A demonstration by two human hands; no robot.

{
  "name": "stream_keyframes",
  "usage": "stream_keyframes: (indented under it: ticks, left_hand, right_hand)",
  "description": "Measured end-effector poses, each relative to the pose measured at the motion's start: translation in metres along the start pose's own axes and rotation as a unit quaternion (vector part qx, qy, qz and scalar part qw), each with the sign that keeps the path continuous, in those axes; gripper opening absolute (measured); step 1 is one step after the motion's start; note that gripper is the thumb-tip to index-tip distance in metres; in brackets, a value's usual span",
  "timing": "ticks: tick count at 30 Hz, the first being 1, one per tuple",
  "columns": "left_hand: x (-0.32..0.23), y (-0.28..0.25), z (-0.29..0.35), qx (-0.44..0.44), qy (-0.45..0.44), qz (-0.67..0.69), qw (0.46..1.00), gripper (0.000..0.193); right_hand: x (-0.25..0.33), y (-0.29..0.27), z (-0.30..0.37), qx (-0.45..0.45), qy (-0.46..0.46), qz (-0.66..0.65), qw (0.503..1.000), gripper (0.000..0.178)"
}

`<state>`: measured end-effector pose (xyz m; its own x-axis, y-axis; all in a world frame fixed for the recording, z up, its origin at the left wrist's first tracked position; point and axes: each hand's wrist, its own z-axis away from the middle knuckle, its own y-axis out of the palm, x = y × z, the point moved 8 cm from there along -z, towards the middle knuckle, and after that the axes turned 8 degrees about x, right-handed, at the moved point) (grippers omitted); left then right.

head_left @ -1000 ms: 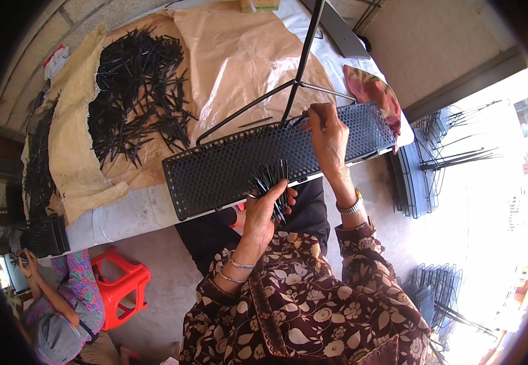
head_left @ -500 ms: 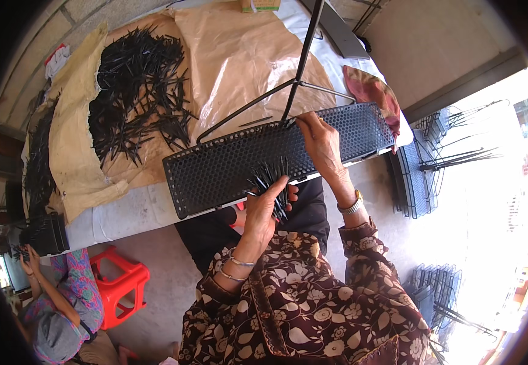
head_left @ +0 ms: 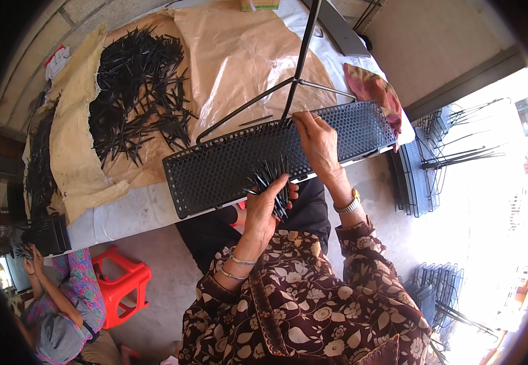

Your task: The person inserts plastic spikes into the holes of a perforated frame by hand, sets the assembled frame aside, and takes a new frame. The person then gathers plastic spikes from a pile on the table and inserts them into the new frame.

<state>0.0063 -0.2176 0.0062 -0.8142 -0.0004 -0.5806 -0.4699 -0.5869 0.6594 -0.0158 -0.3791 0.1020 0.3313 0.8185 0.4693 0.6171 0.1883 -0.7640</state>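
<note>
A black perforated metal panel (head_left: 215, 164) with a rod frame (head_left: 297, 73) rising from its far side lies along the table's near edge. In my left hand (head_left: 263, 210) is a bundle of thin, pointed black strips (head_left: 270, 179), held over the panel's near edge with their tips fanned out. My right hand (head_left: 320, 143) is closed in a pinch at the panel's far rim, just right of where the frame's upright rod meets it. Whatever those fingertips hold is too small or hidden to make out. One loose black strip (head_left: 256, 121) lies on the brown sheet behind the panel.
A large heap of black strips (head_left: 136, 85) lies on brown paper (head_left: 239, 55) at the left. A reddish cloth (head_left: 373, 91) hangs over the right corner. Wire racks (head_left: 419, 173) stand on the right. Beside a red stool (head_left: 121, 283), another person (head_left: 63, 322) works at lower left.
My right hand has shifted slightly left along the panel's far rim, its wrist following. My left hand and the bundle stay nearly where they were.
</note>
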Motion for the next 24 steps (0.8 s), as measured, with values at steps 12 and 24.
stream_keyframes:
  ticks: [12,24]
  left_hand:
    - [0.002,-0.005,-0.006,0.006,0.003,0.001,1.0,0.016]
    - [-0.001,0.006,-0.002,0.001,-0.024,0.04,0.999,0.019]
  right_hand:
    - [0.003,-0.001,0.021,0.189,0.119,-0.165,0.961,0.017]
    - [-0.01,-0.044,0.006,-0.038,0.086,-0.095,0.991,0.006]
